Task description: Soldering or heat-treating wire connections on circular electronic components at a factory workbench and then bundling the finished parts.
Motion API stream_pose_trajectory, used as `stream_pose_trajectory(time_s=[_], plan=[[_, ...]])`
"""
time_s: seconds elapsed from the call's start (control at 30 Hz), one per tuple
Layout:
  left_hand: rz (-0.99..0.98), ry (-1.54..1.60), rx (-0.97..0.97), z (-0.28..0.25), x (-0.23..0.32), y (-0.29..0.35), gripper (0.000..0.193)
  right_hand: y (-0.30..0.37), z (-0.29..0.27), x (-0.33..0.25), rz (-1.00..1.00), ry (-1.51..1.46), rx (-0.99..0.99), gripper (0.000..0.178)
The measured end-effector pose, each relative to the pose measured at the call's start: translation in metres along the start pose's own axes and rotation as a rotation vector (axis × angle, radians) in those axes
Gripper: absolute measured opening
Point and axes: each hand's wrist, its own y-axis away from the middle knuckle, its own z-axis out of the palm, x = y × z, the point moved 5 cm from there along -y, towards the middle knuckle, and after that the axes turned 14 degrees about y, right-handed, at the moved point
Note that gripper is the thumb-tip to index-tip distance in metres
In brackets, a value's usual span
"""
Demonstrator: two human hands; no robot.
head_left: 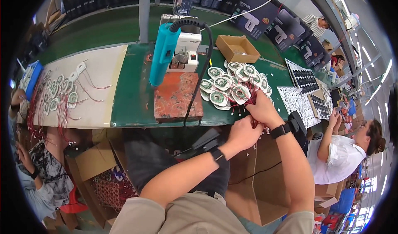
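Observation:
A pile of round white discs with green ring-shaped circuit boards (222, 83) lies on the green bench, with thin red wires trailing from it. At the pile's near right edge, my right hand (265, 109) is closed around a thick bundle of these red wires (253, 96). My left hand (243, 133) is just below it at the bench edge, its fingers wrapped round the lower part of the same bundle. Small white connectors show at the wire ends under my hands. My fingers partly hide the wires.
Left of the pile stand a red-brown block (178, 97), a white machine (188, 47) and a hanging teal power tool (163, 54) with a black cable. An open cardboard box (265, 180) is below my hands. More wired discs (62, 87) lie far left. Co-workers sit at both sides.

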Motion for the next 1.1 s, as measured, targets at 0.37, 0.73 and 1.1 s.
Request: stream_pose_trajectory(time_s=[0.37,0.73,1.1], plan=[[0.255,-0.330,0.322,-0.047,0.000,-0.002,0.039,-0.019,0.019,0.020,-0.016,-0.211,-0.005,0.039],[-0.099,-0.452,0.231,-0.037,0.006,-0.021,0.044,-0.015,0.008,0.012,-0.067,-0.340,-0.096,0.053],[-0.337,0.628,0.195,-0.020,-0.037,-0.052,0.013,-0.028,0.026,0.022,-0.077,-0.421,-0.081,0.041]])
